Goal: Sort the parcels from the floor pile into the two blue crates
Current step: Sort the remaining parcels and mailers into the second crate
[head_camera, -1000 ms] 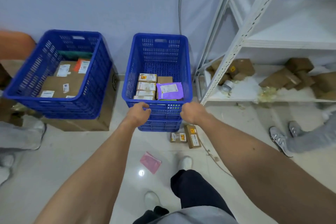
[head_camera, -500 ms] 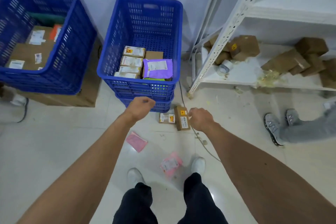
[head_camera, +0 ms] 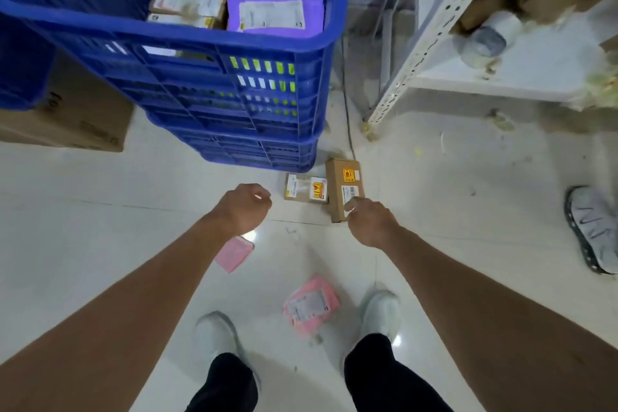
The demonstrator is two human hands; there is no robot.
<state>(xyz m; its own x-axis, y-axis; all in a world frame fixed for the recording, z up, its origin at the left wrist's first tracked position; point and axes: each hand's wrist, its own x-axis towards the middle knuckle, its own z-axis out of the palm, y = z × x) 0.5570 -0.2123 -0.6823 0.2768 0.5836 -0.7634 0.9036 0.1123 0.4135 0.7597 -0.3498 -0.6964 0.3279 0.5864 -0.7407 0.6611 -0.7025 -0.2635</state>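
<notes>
Two small brown boxes lie on the floor against the foot of the blue crate (head_camera: 207,37): a flat one (head_camera: 305,188) and a longer one (head_camera: 344,184). My right hand (head_camera: 368,222) hovers over the near end of the longer box, fingers curled, empty. My left hand (head_camera: 245,207) hangs loosely closed above the tiles, left of the flat box. A pink mailer (head_camera: 234,254) lies under my left wrist, another pink mailer (head_camera: 311,304) between my shoes. The crate holds several labelled boxes and a purple mailer (head_camera: 274,15). The second blue crate (head_camera: 20,70) shows only a corner at left.
The near crate stands on another blue crate. A big cardboard carton (head_camera: 73,120) sits under the left crate. A white metal rack (head_camera: 444,30) with brown boxes and a tape roll (head_camera: 485,42) stands at right. Another person's shoe (head_camera: 592,227) is at the right edge.
The view has tipped down and closer to the floor. Both hands left the crate's rim and dropped toward the two brown boxes; my right hand now reaches the longer one.
</notes>
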